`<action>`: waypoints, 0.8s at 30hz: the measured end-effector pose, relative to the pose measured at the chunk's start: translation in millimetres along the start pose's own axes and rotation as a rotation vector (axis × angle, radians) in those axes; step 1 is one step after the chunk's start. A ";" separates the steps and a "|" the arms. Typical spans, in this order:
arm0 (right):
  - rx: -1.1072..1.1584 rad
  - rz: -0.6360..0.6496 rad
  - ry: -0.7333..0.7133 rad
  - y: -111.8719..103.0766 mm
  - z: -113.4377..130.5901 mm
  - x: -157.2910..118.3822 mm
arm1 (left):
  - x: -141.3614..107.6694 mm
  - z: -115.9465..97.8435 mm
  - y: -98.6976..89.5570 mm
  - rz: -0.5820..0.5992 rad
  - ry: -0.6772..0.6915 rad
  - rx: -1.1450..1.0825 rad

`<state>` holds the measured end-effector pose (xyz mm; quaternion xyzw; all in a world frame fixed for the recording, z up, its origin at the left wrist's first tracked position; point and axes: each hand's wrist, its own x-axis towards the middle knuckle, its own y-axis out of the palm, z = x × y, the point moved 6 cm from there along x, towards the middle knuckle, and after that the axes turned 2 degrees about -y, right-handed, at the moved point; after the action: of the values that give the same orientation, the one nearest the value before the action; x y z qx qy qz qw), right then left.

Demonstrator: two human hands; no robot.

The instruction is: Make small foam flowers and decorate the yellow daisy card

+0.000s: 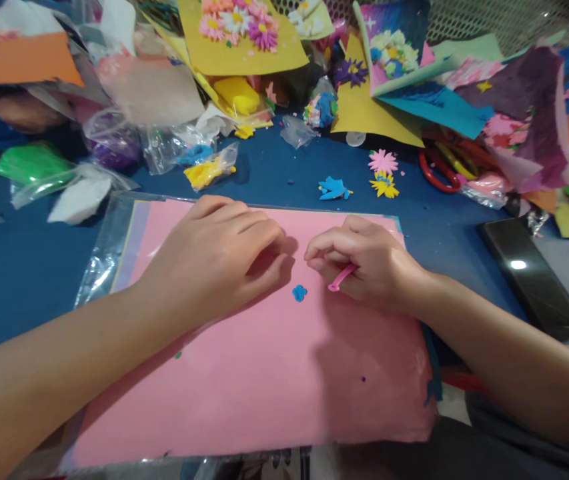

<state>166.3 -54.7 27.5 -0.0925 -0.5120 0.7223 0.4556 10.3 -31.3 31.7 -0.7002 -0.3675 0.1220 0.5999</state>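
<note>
My left hand (229,250) rests on a pink sheet (244,393), its fingers curled and the thumb and index tips drawn together. Whatever may be between those tips is hidden. Facing it, my right hand (364,260) is closed around a thin pink plastic clay tool (343,277), whose rounded end sticks out below the fingers. On the sheet between and just below the hands lies a small blue clay flower (299,293). A tiny green bit (178,355) and a dark purple bit (363,379) also lie on the sheet.
Beyond the sheet lie a blue clay piece (334,189), a pink clay flower (383,161) and a yellow one (384,185). Bagged clay (34,165) and decorated cards (244,53) crowd the back. Red-handled scissors (438,172) and a phone (531,277) lie right.
</note>
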 end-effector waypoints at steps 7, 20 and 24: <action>-0.005 0.003 -0.053 -1.3 4.5 -2.6 | 2.1 3.5 3.4 0.053 -0.024 -0.078; -0.004 0.201 -0.123 8.2 14.8 -5.3 | 5.1 9.1 6.8 0.091 -0.058 -0.159; -0.012 0.243 -0.109 11.4 14.6 -5.9 | 5.0 9.2 7.5 0.103 -0.080 -0.151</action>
<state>154.5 -69.4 22.8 -0.1172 -0.5254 0.7730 0.3358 11.0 -21.2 23.8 -0.7557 -0.3630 0.1524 0.5233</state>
